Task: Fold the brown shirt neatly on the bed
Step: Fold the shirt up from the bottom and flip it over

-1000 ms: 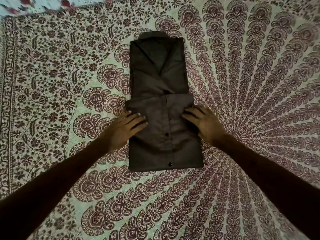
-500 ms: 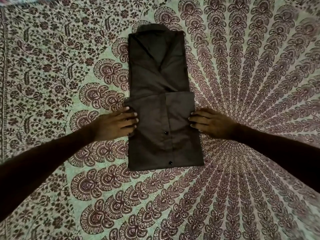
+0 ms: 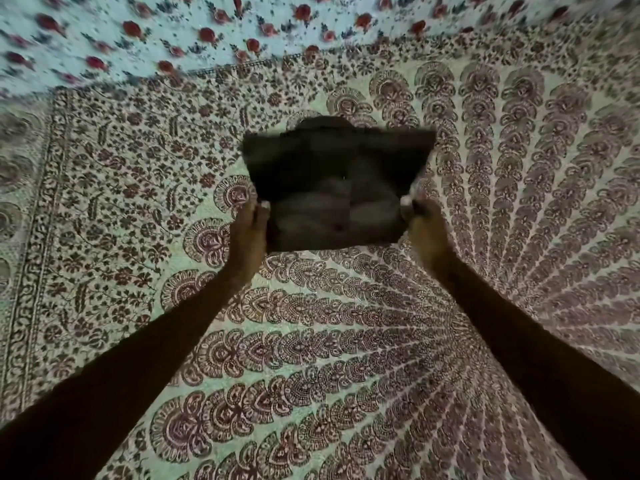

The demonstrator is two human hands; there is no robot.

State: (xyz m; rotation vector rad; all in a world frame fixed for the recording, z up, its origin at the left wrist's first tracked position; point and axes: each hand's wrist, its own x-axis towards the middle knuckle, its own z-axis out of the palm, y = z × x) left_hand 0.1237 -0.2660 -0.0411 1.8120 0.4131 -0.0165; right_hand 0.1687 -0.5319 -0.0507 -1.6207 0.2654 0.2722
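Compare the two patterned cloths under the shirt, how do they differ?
The near bedspread carries dense maroon fan and leaf motifs; the far sheet has scattered red roses on pale blue. The bedspread has a border band and lies under the brown shirt; the sheet shows only beyond that edge. Both are light-grounded prints.

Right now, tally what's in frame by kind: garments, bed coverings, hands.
Garments: 1, the folded dark brown cotton shirt, gripped at both sides.
Bed coverings: 2, the maroon peacock-print bedspread and the pale blue sheet with red flowers.
Hands: 2, left hand and right hand.
Total: 5
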